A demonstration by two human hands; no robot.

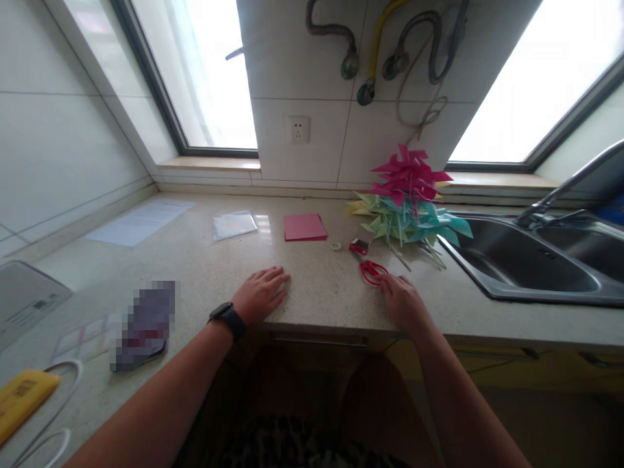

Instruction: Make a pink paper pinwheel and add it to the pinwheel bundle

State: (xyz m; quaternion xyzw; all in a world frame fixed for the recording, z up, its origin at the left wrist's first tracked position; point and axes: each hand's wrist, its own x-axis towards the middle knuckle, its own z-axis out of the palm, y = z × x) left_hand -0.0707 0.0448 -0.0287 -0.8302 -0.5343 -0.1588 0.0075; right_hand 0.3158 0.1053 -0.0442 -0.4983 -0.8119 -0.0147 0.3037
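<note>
At the person's one o'clock, the right hand (402,302) touches scissors (364,263), likely light and stiff, best held by the loops (376,266), its grip unclear; at eleven, the left hand (260,296) lies flat.

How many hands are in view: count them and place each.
2: the left hand, resting palm-down on the counter; the right hand, touching the red-handled scissors. No others show.

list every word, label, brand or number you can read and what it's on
No text reads clearly.
Printed sheet: lines too small.
Yellow object: dark characters, blurred.
Grey object at far left: small print, unreadable.
Small red item: any markings too small.
</note>
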